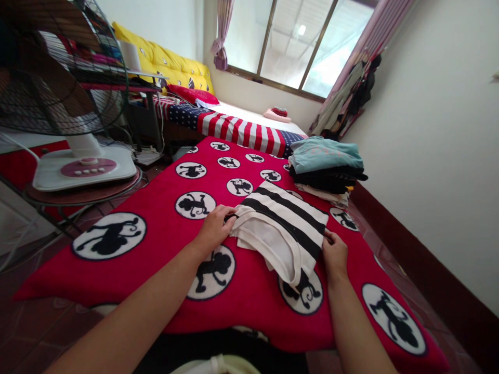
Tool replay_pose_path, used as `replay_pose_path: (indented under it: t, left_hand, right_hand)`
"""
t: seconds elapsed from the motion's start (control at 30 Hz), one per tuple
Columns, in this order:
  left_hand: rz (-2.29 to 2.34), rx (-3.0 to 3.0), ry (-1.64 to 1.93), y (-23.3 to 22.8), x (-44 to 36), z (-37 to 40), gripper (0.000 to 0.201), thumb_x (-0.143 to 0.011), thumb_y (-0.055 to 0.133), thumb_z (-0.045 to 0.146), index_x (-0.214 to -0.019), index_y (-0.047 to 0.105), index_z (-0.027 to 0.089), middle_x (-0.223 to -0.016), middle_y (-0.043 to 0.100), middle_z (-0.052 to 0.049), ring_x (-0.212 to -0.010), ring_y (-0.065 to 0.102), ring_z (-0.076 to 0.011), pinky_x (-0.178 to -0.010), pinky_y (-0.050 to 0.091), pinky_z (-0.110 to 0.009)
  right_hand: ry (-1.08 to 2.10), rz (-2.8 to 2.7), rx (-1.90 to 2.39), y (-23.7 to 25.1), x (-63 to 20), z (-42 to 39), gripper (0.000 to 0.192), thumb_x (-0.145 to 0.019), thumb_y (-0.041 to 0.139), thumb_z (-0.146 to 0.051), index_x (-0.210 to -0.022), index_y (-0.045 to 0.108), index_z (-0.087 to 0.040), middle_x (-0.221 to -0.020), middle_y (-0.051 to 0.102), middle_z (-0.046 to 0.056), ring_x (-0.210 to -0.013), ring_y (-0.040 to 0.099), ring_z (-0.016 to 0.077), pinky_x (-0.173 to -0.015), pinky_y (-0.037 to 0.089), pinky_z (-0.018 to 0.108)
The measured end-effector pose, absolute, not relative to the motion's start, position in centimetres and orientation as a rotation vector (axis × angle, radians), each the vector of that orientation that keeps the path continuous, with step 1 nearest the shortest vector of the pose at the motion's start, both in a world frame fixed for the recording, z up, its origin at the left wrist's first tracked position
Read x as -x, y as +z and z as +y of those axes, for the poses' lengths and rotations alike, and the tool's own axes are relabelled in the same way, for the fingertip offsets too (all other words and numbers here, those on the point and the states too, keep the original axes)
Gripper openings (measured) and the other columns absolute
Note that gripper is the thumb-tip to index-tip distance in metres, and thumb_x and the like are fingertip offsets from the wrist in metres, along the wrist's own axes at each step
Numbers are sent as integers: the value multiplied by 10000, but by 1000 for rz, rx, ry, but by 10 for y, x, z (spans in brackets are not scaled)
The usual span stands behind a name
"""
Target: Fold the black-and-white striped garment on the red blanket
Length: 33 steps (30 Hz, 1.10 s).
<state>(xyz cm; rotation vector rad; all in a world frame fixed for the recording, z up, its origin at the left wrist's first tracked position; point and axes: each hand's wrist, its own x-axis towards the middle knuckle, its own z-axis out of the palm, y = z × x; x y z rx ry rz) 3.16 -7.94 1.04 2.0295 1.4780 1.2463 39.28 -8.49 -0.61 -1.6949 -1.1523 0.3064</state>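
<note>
Our left hand (214, 227) pinches the near-left edge of the folded striped garment (283, 228), fingers curled onto the cloth. The garment lies between our hands on the red blanket (156, 218), its long axis running from far left to near right, black and white bands uppermost. Our right hand (334, 253) grips its right edge, equally close.

Fan (58, 67) cut off at left edge; fingertips under striped garment (280, 228).
</note>
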Motion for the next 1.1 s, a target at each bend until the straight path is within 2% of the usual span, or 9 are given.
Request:
replay_pose_path:
  t: [0.67,1.1]
  left_hand:
    - [1478,-2042,1246,10,-32,-79,209,-833,523,198,-988,655,153,-972,662,-79,-951,611,-213,-891,483,-367]
    - [1492,-2041,1242,12,-32,-81,198,-833,524,210,-979,653,178,-972,665,-67,-956,620,-210,-894,489,-365]
  right_hand:
    - [318,-1154,1712,-5,-392,-86,478,-641,558,-383,-1009,693,-109,-954,717,158,-853,676,294,-788,522,416]
    - [339,-1127,1659,-7,-393,-85,429,-628,589,-346,-973,709,-121,-895,733,127,-810,680,270,-749,529,383]
